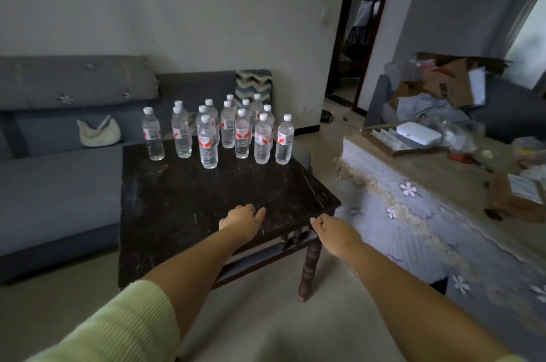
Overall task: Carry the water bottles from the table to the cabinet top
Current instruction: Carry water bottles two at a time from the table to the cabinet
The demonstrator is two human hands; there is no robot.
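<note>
Clear water bottles w/ white caps, red-white labels, upright on table.

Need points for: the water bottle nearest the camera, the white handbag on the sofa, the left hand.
nearest water bottle (208,145): head view, on its red-and-white label.
white handbag (99,133): head view, middle of the bag body on the sofa seat.
left hand (243,221): head view, back of the hand above the table.

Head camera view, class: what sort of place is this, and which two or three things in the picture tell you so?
Most likely a home living room. A grey-blue sofa runs along the wall, a dark wooden table stands before it loaded with water bottles, and an open doorway leads to another room.
</note>
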